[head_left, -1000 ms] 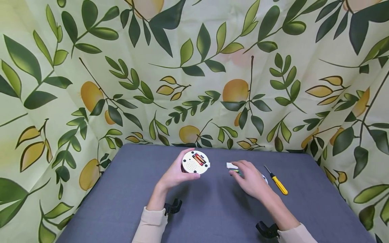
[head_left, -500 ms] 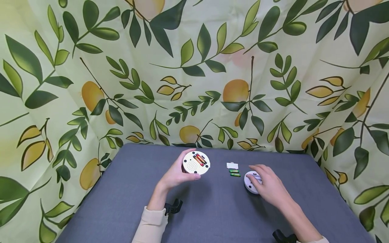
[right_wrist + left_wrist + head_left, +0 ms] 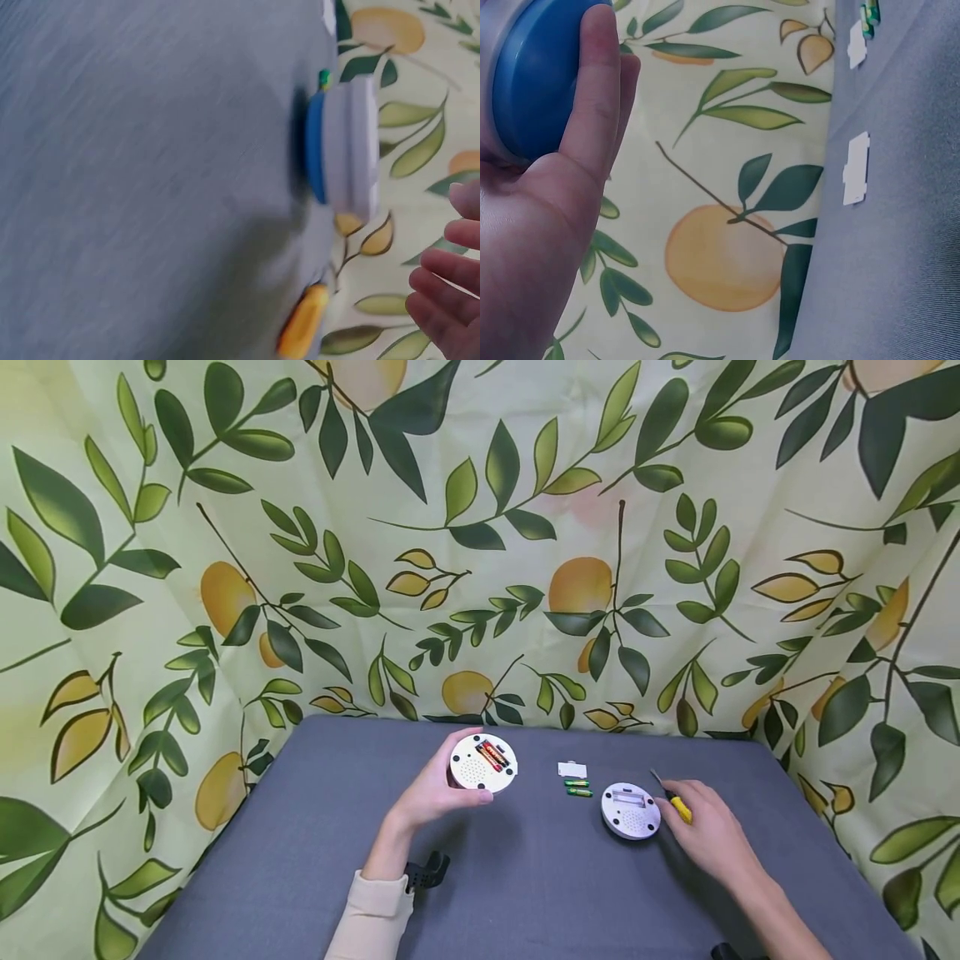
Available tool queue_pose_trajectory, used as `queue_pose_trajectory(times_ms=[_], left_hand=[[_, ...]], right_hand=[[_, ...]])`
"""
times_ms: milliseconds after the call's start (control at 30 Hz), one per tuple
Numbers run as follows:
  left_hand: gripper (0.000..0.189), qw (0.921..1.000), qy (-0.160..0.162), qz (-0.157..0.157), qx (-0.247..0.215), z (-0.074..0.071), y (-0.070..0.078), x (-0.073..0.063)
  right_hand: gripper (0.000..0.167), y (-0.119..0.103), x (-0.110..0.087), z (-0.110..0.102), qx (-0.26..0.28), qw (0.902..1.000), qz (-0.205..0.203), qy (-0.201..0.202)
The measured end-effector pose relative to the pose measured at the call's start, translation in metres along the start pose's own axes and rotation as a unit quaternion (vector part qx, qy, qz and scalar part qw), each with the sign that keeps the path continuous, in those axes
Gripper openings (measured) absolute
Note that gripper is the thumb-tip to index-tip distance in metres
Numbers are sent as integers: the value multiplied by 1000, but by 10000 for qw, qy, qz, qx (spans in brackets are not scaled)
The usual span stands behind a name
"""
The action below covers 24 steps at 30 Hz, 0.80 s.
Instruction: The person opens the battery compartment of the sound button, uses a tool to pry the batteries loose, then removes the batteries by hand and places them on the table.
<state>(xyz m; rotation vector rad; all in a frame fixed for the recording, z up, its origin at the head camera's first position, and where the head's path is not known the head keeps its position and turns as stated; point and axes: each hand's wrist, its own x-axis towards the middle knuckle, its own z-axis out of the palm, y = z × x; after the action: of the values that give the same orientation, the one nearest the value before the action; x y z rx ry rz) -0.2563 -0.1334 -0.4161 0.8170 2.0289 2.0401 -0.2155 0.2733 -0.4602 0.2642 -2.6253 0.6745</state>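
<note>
My left hand (image 3: 433, 789) grips a round white battery device (image 3: 472, 770) by its rim, thumb below and fingers above. Its underside faces me, with two red batteries (image 3: 492, 755) in the uncovered compartment. The left wrist view shows its blue domed side (image 3: 540, 82). Over the yellow-handled screwdriver (image 3: 681, 810) hovers my right hand (image 3: 708, 831), which covers part of the handle. In the right wrist view its fingers (image 3: 450, 266) are loosely extended, apart from the screwdriver. Just left of it, a second round device (image 3: 632, 823) lies blue side down, its battery slot bare.
Two green batteries (image 3: 578, 788) lie on the grey table beside a white battery cover (image 3: 572, 769). Another white cover (image 3: 856, 169) rests on the table and is mostly hidden behind the held device in the head view. A leaf-patterned cloth (image 3: 465, 568) hangs behind the table.
My right hand has moved right, from the covers and green batteries, past the second device, to above the screwdriver. My left hand and its device have stayed nearly still.
</note>
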Motion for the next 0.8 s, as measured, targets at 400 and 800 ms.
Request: queue_pose_trajectory(times_ms=[400, 800], left_hand=[[91, 10000, -2, -42, 49, 0, -2, 0], [91, 10000, -44, -4, 3, 0, -3, 0]], right_hand=[[35, 38, -8, 5, -230, 9985, 478, -102], [45, 60, -3, 13, -406, 9906, 990, -854]])
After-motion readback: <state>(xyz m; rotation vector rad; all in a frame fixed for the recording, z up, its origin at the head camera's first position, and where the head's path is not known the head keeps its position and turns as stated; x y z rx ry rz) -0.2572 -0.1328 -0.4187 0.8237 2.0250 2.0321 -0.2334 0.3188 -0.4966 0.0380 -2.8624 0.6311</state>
